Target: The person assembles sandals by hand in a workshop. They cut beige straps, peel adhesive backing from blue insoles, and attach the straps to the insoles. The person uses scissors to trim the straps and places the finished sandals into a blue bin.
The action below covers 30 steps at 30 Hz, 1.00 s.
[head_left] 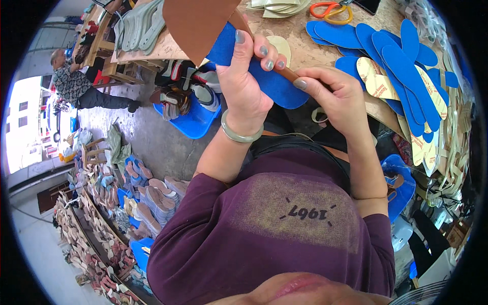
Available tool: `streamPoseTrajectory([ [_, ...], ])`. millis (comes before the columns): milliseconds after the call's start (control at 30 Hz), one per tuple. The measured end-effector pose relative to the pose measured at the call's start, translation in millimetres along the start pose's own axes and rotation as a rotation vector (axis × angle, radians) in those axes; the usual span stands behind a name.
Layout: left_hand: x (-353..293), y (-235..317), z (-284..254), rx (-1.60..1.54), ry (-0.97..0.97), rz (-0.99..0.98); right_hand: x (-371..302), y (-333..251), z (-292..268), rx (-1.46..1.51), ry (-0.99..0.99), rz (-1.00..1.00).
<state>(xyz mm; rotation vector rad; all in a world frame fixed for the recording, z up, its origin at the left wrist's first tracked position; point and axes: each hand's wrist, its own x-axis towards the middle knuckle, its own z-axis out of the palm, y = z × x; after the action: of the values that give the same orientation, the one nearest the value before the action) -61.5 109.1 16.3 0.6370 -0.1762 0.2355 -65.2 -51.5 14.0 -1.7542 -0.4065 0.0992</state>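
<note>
A blue insole point(282, 91) is held up at a slant before me, its rounded end toward my right. Brown material point(195, 25), like leather, spreads from its far left part, and a narrow brown strip point(288, 74) runs along the insole's far edge. My left hand point(244, 76) is closed around the insole, thumb on the blue face and fingers curled over the strip. With thumb and forefinger, my right hand point(333, 96) pinches the strip's end at the insole's edge. The undersides of both pieces are hidden.
Blue insoles point(396, 66) lie heaped on the worktable at right, with orange-handled scissors point(333, 11) behind. Grey-green sole-shaped pieces point(140, 30) stand at its left end. Below sits a blue bin point(195, 124) of shoes. Stacked sandals point(157, 203) and a person point(76, 81) are farther left.
</note>
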Motion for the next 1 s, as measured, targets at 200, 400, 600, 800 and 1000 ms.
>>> streamPoseTrajectory([
  [200, -15.6, -25.5, -13.2, 0.268, 0.081, 0.002, 15.2, 7.8, -13.2, -0.143, -0.076, -0.081],
  [400, -25.3, -16.3, -52.2, 0.627, -0.135, -0.644, 20.9, 22.7, -27.1, -0.175, -0.061, -0.032],
  [600, -6.4, 26.9, -9.3, 1.987, -0.75, 0.622, 32.2, 13.8, -23.0, -0.629, -0.026, -0.562],
  [800, 39.7, 23.1, -13.9, 1.642, -0.783, -0.362, 53.6, -9.4, -28.3, -0.298, -0.11, -0.311],
  [1000, 22.7, 24.4, 7.4, 1.415, -0.725, -0.635, 49.2, 8.1, -54.1, 0.331, -0.143, -0.061],
])
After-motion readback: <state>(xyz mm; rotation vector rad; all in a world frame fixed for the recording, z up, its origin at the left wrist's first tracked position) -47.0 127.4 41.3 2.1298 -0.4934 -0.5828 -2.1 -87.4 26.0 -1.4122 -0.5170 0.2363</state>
